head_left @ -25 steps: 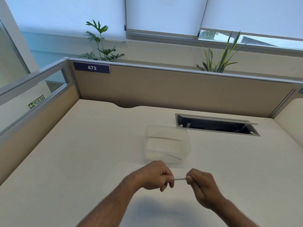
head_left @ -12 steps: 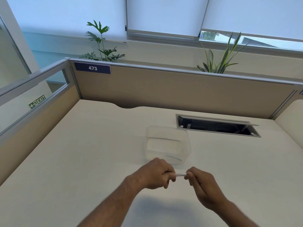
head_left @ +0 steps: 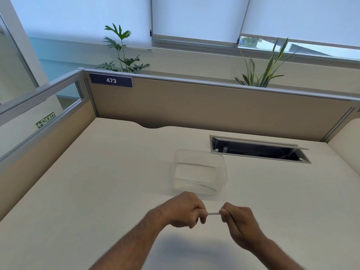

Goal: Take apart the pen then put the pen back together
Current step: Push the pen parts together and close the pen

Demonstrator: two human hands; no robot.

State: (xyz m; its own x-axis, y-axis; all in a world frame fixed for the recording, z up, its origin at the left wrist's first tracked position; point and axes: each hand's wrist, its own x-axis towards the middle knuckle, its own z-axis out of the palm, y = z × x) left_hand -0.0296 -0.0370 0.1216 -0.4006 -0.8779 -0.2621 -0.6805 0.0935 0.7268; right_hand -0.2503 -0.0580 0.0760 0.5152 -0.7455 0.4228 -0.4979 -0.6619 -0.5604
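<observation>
Head cam: left hand & right hand both grip a white pen above the table, near a clear tub. Best bet: pull straight, no bending.

Your left hand and right hand cover both ends of the pen; only a short white stretch shows between them. Your forearms run off the bottom edge.
</observation>
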